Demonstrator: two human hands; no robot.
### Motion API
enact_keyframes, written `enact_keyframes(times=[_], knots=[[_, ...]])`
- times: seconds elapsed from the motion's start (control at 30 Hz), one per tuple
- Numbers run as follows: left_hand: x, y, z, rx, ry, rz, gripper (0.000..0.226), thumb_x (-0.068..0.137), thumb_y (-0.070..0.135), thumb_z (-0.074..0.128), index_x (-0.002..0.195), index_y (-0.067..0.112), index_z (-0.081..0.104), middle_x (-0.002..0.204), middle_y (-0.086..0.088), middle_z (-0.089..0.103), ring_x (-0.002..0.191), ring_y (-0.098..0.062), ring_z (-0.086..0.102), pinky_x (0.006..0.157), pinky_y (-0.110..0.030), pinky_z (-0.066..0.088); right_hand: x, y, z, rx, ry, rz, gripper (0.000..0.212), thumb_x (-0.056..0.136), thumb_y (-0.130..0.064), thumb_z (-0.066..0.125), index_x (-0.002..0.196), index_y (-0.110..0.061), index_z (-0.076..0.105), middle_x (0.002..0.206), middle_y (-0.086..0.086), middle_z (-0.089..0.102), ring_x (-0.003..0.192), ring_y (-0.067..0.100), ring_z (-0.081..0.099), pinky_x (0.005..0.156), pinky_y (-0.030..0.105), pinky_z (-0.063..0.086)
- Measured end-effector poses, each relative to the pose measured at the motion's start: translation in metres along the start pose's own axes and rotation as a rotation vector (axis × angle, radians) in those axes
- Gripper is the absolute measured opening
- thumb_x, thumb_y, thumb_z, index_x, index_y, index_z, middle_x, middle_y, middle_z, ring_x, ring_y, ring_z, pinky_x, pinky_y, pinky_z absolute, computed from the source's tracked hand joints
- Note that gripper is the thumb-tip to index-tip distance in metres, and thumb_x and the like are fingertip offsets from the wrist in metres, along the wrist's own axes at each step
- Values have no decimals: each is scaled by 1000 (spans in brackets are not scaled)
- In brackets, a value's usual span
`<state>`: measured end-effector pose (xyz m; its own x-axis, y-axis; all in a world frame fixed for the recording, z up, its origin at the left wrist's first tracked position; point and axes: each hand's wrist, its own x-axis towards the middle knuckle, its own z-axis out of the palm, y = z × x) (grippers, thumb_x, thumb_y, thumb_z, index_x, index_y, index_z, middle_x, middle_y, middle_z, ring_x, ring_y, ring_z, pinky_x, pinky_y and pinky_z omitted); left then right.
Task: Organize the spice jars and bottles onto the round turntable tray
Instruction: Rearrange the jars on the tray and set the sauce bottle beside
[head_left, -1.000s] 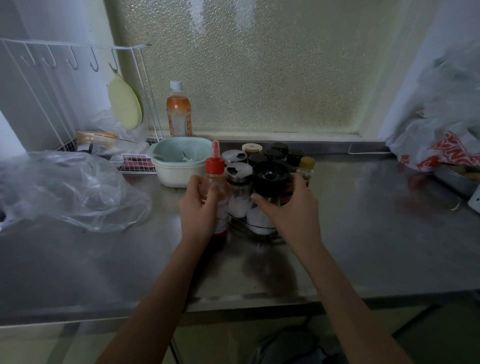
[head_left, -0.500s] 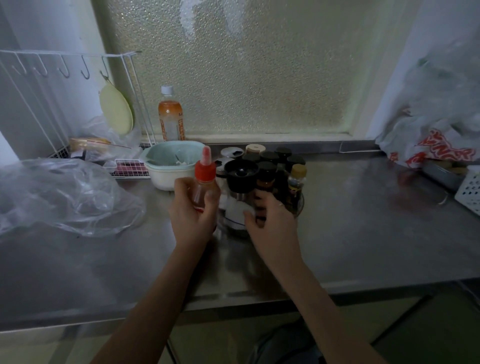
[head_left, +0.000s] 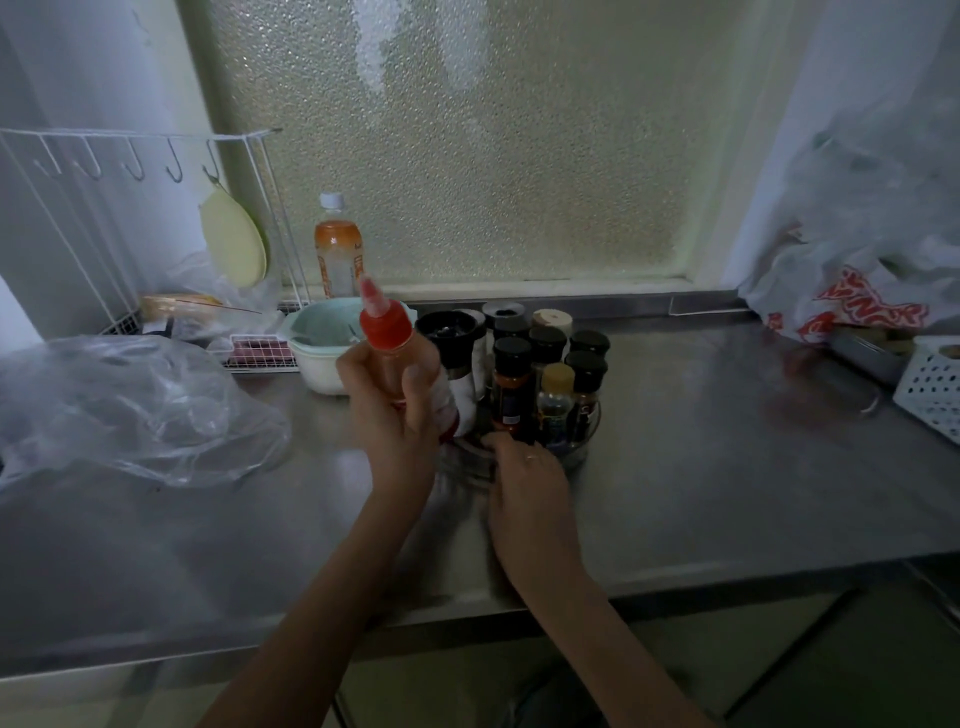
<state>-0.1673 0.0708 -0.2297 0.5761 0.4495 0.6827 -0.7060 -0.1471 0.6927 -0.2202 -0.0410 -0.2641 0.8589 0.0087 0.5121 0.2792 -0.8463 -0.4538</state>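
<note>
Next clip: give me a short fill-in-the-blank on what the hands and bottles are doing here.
1. The left hand holds a squeeze bottle with a ____ cap.
2. The right hand rests at the near rim of the round ____, which carries the spice jars.
3. The squeeze bottle is ____ the counter, not standing on it.
4. The drink bottle by the window holds ____ liquid.

Missing words: red; turntable tray; lifted above; orange

Red-capped squeeze bottle (head_left: 387, 332), perhaps clear
</note>
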Motion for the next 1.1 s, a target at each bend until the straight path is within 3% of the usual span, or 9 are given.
enact_keyframes(times=[0.07,0.17,0.33,0.5,0.67,0.8,0.93,1.0,1.1], knots=[[-2,6,12,104,-53,30,42,90,46,43,104,6,40,81,9,50,71,3,51,63,-12,41,-2,1,1,-16,14,10,27,79,-4,65,106,-6,64,94,16,71,91,33,65,79,38,55],[-7,0,21,146,-123,3,32,88,41,42,103,13,39,87,10,54,76,7,54,64,-3,39,-3,-7,1,49,-25,33,34,88,-4,55,121,-8,55,109,17,66,106,32,59,86,39,52],[3,-15,22,202,-108,-10,31,89,42,41,104,16,40,91,4,50,79,-7,48,70,-7,38,-6,-13,2,95,-84,-21,38,95,-10,43,133,-13,44,123,17,58,114,30,54,92,37,48],[1,-25,29,306,-196,5,25,88,40,42,97,16,41,94,1,42,89,-18,42,74,-21,33,-3,-12,5,51,-24,-46,31,88,-13,36,112,-7,56,100,18,65,92,32,62,70,35,52],[-1,-27,24,412,-266,2,45,84,37,44,108,0,46,105,-19,46,94,-11,36,80,-6,29,-6,-8,7,72,-52,-82,26,88,-10,38,108,-8,53,105,17,61,100,31,55,78,39,48],[-8,-34,19,472,-408,22,61,74,43,60,119,6,42,111,-16,48,104,-25,46,84,-32,42,-8,-5,3,191,-61,-84,13,87,-2,48,96,-9,55,97,12,62,94,26,56,76,35,49],[-9,-33,12,418,-344,-70,65,67,27,75,121,16,39,111,-8,49,102,-26,50,85,-46,48,-5,5,-31,344,287,40,21,88,-4,53,104,-18,55,99,1,60,91,9,55,77,13,45],[-10,-28,14,458,-271,-32,71,66,17,76,125,5,39,113,-15,47,104,-30,47,90,-42,45,8,16,-48,383,499,109,26,85,-1,55,107,-15,52,101,3,55,91,13,54,77,14,45],[-14,-18,17,578,-123,183,76,70,27,71,131,-1,35,122,-26,41,114,-33,38,98,-36,35,30,35,-62,384,490,261,40,83,-4,59,119,-13,44,112,4,48,100,20,50,83,23,47]])
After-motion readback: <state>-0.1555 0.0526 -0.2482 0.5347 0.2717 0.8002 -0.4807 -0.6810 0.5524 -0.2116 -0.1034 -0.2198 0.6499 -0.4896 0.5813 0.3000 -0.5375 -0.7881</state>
